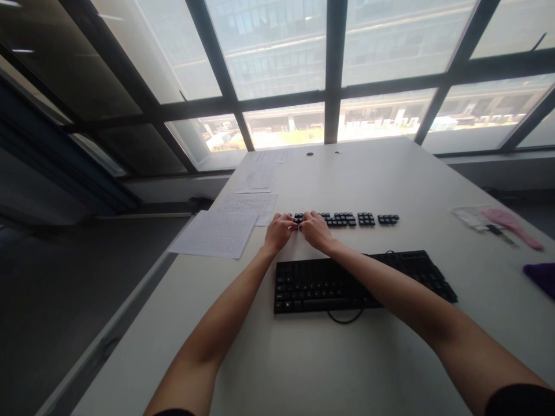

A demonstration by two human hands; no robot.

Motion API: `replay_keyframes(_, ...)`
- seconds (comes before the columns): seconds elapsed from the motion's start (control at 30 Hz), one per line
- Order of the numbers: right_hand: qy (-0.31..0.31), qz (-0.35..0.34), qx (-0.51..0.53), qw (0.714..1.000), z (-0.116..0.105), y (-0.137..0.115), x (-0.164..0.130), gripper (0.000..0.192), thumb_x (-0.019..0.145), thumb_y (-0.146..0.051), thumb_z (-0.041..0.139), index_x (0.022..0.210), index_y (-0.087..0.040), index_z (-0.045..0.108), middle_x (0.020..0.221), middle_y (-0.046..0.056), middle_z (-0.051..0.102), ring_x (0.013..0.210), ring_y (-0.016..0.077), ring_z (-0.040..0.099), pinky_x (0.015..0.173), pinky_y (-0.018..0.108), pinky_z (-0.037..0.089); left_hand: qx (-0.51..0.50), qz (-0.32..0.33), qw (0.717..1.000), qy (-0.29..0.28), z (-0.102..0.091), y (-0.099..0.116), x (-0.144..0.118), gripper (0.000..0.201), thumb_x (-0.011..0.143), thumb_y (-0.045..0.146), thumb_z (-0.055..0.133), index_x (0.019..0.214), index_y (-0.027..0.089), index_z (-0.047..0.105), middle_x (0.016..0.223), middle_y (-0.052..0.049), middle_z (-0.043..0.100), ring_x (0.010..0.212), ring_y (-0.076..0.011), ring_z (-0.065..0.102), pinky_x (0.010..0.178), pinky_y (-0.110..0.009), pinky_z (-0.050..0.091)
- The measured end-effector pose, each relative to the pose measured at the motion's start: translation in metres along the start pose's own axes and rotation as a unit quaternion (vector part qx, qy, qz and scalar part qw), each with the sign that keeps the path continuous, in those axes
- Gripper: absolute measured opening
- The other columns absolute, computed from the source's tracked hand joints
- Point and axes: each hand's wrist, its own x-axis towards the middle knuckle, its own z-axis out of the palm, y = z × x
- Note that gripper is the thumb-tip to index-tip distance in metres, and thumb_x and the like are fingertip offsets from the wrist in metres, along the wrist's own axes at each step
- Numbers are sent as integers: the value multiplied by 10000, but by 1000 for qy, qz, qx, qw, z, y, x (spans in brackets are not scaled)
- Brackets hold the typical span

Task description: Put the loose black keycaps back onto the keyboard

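Beyond the black keyboard (pixel 347 283), at the left end of a row of loose black keycaps (pixel 342 219) laid out in groups on the white bench (pixel 303 358), the left hand (pixel 280 231) and right hand (pixel 316 230) are brought together, fingertips meeting over the first keycaps. Both grips are curled, pinched at the keycaps; whether a cap is actually held cannot be told. Printed sheets of paper (pixel 217 234) are seen just left of the hands, and a pink brush (pixel 511 222) lies well apart at the right edge.
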Motion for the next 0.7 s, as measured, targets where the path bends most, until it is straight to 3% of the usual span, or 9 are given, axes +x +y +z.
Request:
replay_keyframes(0.2,-1,-28,38,999,0,0,1,245,972,-140,548,886,-152,777,957,122,727,1020,264,552,890,363,390,-41,3,999,-12,-5,5,-3,107,844,173,762,890,256,813,968,-19,791,909,-212,625,864,-340,510)
replay_keyframes(0.3,11,-29,63,998,-5,-3,-7,198,945,-132,600,836,-147,765,917,108,730,971,242,585,867,337,408,-56,-10,998,-4,-17,10,-13,78,821,183,783,861,244,811,897,-20,795,876,-214,641,858,-346,513)
replay_keyframes(0.43,39,-22,127,991,-16,-15,-42,96,912,-138,662,884,-166,750,894,67,717,880,192,620,807,290,441,-125,-28,992,19,-47,28,-51,75,828,231,791,898,253,809,895,-5,797,855,-204,657,822,-335,518)
replay_keyframes(0.53,60,-28,266,962,-24,-28,-80,85,863,-105,708,843,-185,734,846,34,697,796,171,627,754,278,458,-217,-21,976,-1,-66,48,-90,78,835,238,789,904,265,813,909,-11,796,875,-203,669,822,-338,520)
replay_keyframes(0.7,39,-48,359,931,-26,-43,-124,139,835,-55,712,833,-193,718,854,33,692,821,182,637,771,292,487,-264,-16,964,-22,-71,72,-132,90,836,200,789,892,265,816,918,-11,794,858,-198,647,796,-337,527)
